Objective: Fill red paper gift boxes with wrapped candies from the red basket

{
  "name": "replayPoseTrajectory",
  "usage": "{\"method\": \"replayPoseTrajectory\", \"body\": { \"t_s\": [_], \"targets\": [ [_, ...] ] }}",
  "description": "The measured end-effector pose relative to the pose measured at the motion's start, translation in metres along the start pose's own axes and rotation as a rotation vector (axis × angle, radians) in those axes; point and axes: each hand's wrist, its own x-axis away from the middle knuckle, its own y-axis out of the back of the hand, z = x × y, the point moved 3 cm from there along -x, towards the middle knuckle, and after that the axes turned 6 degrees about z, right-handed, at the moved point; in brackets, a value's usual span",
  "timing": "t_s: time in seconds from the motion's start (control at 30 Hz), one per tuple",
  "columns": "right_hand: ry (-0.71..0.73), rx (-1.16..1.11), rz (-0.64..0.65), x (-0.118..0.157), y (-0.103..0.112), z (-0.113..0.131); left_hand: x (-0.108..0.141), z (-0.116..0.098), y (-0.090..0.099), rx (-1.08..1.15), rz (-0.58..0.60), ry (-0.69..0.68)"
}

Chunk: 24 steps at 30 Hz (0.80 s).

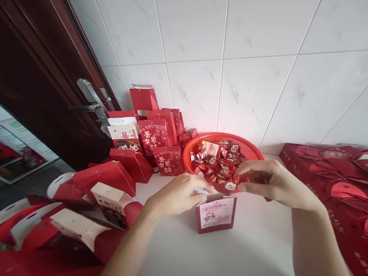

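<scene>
A small dark red paper candy box (216,213) with a pale pink printed front stands upright on the white table, its top open. My left hand (181,193) is closed on the box's upper left edge, thumb and fingers at the raised flap. Just right of and above the box opening, my right hand (268,183) is closed on red wrapped candies (230,186); its palm side is partly hidden. Behind both hands sits a red plastic basket (256,150) holding many wrapped candies (213,151).
Several upright red boxes (168,160) stand left of the basket. More red and cream boxes (76,227) crowd the left front. Dark red boxes (315,169) line the right side. Behind is a tiled wall (259,25); a brown door (50,59) with a metal handle is at left.
</scene>
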Motion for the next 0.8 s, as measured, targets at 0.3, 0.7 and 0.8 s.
{"method": "replayPoseTrajectory", "body": {
  "t_s": [0.3, 0.7, 0.8],
  "targets": [
    [0.020, 0.162, 0.180, -0.006, -0.015, -0.001, -0.001, -0.003, -0.002, -0.072, 0.066, 0.040],
    [0.093, -0.136, -0.316, -0.026, -0.032, -0.003, 0.000, -0.005, -0.006, -0.139, 0.060, 0.006],
    [0.123, -0.426, -0.516, -0.030, -0.042, -0.004, -0.003, -0.007, -0.007, -0.124, 0.007, -0.091]
  ]
}}
